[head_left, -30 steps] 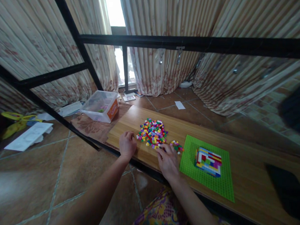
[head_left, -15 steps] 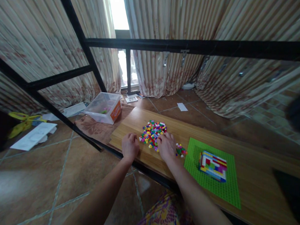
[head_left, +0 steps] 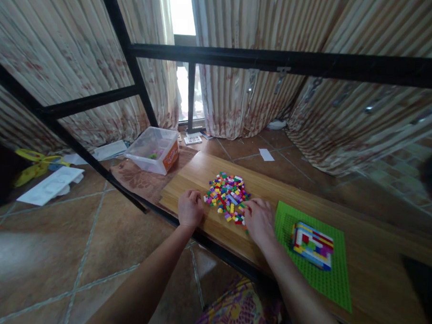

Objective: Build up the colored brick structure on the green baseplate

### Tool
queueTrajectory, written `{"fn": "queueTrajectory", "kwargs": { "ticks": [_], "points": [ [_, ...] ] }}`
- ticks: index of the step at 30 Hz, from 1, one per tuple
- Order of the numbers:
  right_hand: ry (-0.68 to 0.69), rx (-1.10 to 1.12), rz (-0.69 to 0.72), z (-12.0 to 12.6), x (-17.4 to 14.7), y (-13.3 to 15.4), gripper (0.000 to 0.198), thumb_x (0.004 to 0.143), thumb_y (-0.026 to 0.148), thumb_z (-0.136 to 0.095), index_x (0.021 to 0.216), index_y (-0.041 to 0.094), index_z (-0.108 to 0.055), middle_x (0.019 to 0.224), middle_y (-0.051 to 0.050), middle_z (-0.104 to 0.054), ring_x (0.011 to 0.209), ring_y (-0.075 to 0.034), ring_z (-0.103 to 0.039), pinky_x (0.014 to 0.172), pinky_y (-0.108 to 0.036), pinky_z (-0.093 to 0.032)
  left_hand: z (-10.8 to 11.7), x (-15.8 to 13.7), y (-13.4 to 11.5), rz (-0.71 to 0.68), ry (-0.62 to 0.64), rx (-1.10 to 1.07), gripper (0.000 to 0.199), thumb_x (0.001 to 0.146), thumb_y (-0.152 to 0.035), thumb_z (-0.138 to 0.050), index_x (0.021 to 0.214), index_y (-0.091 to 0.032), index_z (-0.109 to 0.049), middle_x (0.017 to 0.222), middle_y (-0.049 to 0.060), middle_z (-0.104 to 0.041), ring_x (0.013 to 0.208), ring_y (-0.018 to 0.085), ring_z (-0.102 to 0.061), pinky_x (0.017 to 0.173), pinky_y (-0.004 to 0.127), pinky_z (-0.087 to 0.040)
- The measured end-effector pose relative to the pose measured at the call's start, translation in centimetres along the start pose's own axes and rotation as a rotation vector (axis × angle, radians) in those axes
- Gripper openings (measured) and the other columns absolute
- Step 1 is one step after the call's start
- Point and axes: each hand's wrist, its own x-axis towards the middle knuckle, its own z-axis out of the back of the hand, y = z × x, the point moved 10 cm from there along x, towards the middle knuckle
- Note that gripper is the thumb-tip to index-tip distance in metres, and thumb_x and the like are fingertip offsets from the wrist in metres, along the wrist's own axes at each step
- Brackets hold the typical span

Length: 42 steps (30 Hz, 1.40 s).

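A heap of small coloured toy bricks (head_left: 229,193) lies on a long wooden board (head_left: 197,173). At the heap's left side, my left hand (head_left: 190,207) rests by the board's near edge with its fingers curled in; whatever they may hold is hidden. My right hand (head_left: 260,221) is over the heap's right edge, fingers bent and drawn together among the bricks. Anything between those fingertips is too small to make out. To the right, a green baseplate (head_left: 334,282) carries a low rectangular build of bricks (head_left: 312,245) in white, red, yellow and blue.
A clear plastic box (head_left: 150,152) with an orange label and a few pieces inside stands on a brown mat (head_left: 132,182) beyond the board's left end. Black metal bars (head_left: 220,54) cross in front of the curtains. Papers (head_left: 50,186) lie on the tiled floor.
My right hand has moved rightward, from the heap's middle to its right edge, uncovering bricks there. The small cluster right of the heap is now mostly behind it. My left hand stays curled.
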Motion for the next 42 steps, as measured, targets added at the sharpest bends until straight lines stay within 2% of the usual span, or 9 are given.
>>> {"fn": "queueTrajectory", "kwargs": {
  "ticks": [4,8,18,24,28,33,37,40,42],
  "points": [
    [0.022,0.035,0.034,-1.0,1.3,2.3,0.022,0.088,0.024,-0.052,0.1,0.023,-0.071,0.101,-0.007,-0.064,0.098,-0.022,-0.049,0.086,-0.035,-0.036,0.0,0.0,0.0,0.008,0.009,0.008,0.019,0.08,-0.014,-0.048,0.082,-0.021,-0.066,0.09,0.006,-0.066,0.091,0.021,-0.059,0.085,0.033,-0.045],
    [0.069,0.043,0.067,-2.2,1.2,4.0,0.019,0.089,0.029,-0.055,0.097,0.025,-0.072,0.106,-0.005,-0.064,0.098,-0.021,-0.05,0.088,-0.035,-0.035,0.0,0.0,-0.1,0.004,0.003,0.007,0.018,0.08,-0.014,-0.049,0.081,-0.02,-0.065,0.089,0.005,-0.066,0.09,0.021,-0.059,0.084,0.033,-0.044],
    [0.059,-0.019,-0.009,-1.1,0.1,1.6,0.02,0.087,0.021,-0.053,0.093,0.023,-0.072,0.105,-0.007,-0.064,0.097,-0.023,-0.05,0.085,-0.035,-0.035,0.2,-0.1,-0.2,0.004,-0.008,0.003,0.018,0.08,-0.014,-0.05,0.081,-0.021,-0.066,0.091,0.006,-0.066,0.09,0.021,-0.059,0.083,0.033,-0.045],
    [0.135,-0.011,0.008,-2.3,0.8,3.9,0.021,0.09,0.031,-0.053,0.096,0.025,-0.072,0.105,-0.005,-0.066,0.097,-0.023,-0.05,0.088,-0.036,-0.034,0.3,0.0,-0.2,-0.008,-0.006,0.0,0.019,0.08,-0.014,-0.049,0.08,-0.02,-0.066,0.089,0.006,-0.066,0.088,0.021,-0.059,0.083,0.033,-0.045],
    [0.202,-0.056,0.005,-3.1,1.4,4.8,0.021,0.089,0.028,-0.053,0.099,0.024,-0.071,0.11,-0.005,-0.067,0.102,-0.024,-0.05,0.088,-0.037,-0.034,0.3,0.2,-0.2,-0.018,-0.016,0.003,0.019,0.079,-0.014,-0.049,0.08,-0.02,-0.066,0.088,0.006,-0.066,0.088,0.021,-0.059,0.083,0.033,-0.045],
    [0.245,-0.092,0.004,-3.0,2.0,5.5,0.022,0.087,0.02,-0.05,0.095,0.022,-0.07,0.102,-0.008,-0.068,0.1,-0.024,-0.053,0.086,-0.039,-0.036,0.5,0.3,-0.4,-0.051,-0.029,0.009,0.02,0.079,-0.014,-0.047,0.078,-0.02,-0.066,0.087,0.006,-0.067,0.086,0.021,-0.06,0.082,0.033,-0.046],
    [0.149,0.106,-0.044,-0.9,1.5,5.2,0.025,0.083,0.013,-0.051,0.098,0.021,-0.07,0.103,-0.008,-0.067,0.101,-0.022,-0.055,0.09,-0.037,-0.039,0.6,0.5,-0.3,-0.06,-0.031,0.018,0.021,0.08,-0.016,-0.047,0.079,-0.02,-0.067,0.088,0.006,-0.067,0.087,0.022,-0.061,0.081,0.033,-0.046],
    [-0.002,0.459,-0.11,1.7,-0.3,3.7,0.028,0.084,0.014,-0.049,0.101,0.021,-0.069,0.101,-0.006,-0.067,0.097,-0.019,-0.058,0.089,-0.034,-0.043,0.4,0.7,-0.2,-0.069,-0.024,0.037,0.021,0.081,-0.018,-0.046,0.081,-0.02,-0.068,0.09,0.007,-0.068,0.088,0.023,-0.061,0.081,0.034,-0.047],
    [-0.058,0.785,-0.232,2.6,-2.4,1.8,0.023,0.083,0.02,-0.052,0.096,0.022,-0.071,0.096,-0.004,-0.068,0.089,-0.017,-0.061,0.083,-0.032,-0.047,0.3,0.8,-0.1,-0.071,-0.016,0.044,0.022,0.081,-0.019,-0.046,0.082,-0.019,-0.068,0.091,0.008,-0.068,0.088,0.023,-0.061,0.081,0.034,-0.047]
  ]
}}
